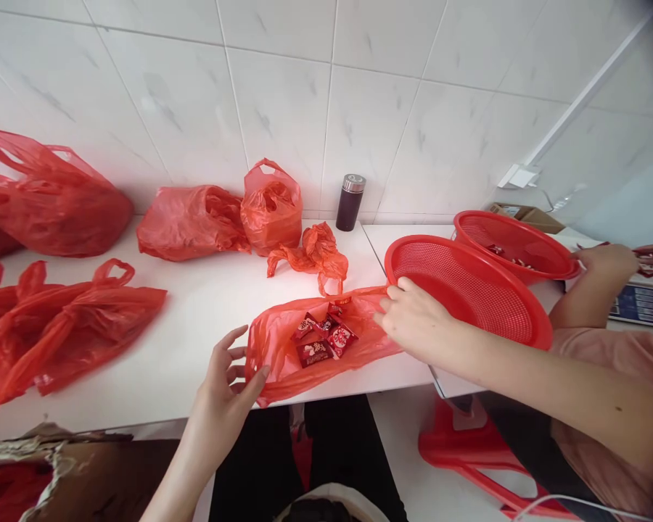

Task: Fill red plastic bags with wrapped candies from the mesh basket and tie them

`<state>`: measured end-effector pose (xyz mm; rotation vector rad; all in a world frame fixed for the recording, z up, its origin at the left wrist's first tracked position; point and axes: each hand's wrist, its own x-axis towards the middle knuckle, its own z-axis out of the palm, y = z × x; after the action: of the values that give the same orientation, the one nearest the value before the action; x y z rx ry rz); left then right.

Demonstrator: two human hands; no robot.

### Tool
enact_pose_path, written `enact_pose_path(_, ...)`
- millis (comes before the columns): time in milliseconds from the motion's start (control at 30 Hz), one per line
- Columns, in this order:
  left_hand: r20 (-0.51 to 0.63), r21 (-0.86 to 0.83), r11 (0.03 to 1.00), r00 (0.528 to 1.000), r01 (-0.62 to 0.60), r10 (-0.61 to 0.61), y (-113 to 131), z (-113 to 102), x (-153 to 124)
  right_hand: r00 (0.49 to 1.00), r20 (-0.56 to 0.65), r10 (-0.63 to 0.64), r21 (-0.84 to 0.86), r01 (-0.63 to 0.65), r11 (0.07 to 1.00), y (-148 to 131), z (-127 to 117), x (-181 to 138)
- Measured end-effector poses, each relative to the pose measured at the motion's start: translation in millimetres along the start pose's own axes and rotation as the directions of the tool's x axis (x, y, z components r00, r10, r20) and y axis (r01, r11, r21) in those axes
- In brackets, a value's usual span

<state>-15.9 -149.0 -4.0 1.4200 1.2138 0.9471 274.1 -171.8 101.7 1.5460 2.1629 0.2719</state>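
A thin red plastic bag [288, 383] lies on its side at the table's front edge, its mouth spread wide. Several small red wrapped candies [326, 339] with light lettering show inside. My left hand [231, 373] grips the bag's left end, thumb over the rim and fingers curved along the outside. At the other end, my right hand [411, 319] pinches the gathered plastic, its fingers closed. A red perforated basket [484, 290] stands just behind my right hand and forearm, which cover part of its near rim.
Behind are filled red bags [190, 221], a crumpled bag [315, 257] and a dark flask [351, 203]. Flattened bags [87, 326] lie left, above a cardboard box [103, 475]. A second basket [514, 243] and a co-worker's hand [609, 264] are right, with a red stool [462, 457] below.
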Motion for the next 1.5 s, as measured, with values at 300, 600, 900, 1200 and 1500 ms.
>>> enact_pose_path(300, 0.055, -0.292, 0.949, 0.993, 0.117, -0.105, 28, -25, 3, 0.930, -0.109, 0.352, 0.158, -0.333, 0.930, 42, -10, -18)
enact_pose_path(600, -0.014, -0.572, 0.771, 0.944, -0.279, 0.331, 140, -18, 49, 0.869, -0.242, 0.430, 0.887, 0.019, 0.461, 78, -92, -10)
enact_pose_path(900, -0.068, -0.342, 0.860, 0.923, -0.379, 0.380, 158, -40, 62, 0.802, -0.365, 0.473, 0.912, 0.207, 0.354, 71, -96, 0)
enact_pose_path(1200, 0.046, -0.479, 0.775, 0.870, -0.411, 0.490, 154, -33, 74, 0.771, -0.447, 0.453, 0.884, 0.303, 0.356, 70, -108, 6)
enact_pose_path(1500, 0.509, 0.044, 0.972, 0.842, -0.232, 0.178, 179, -7, 77, 0.737, -0.646, 0.199, 0.753, 0.572, 0.326, 33, -132, 37)
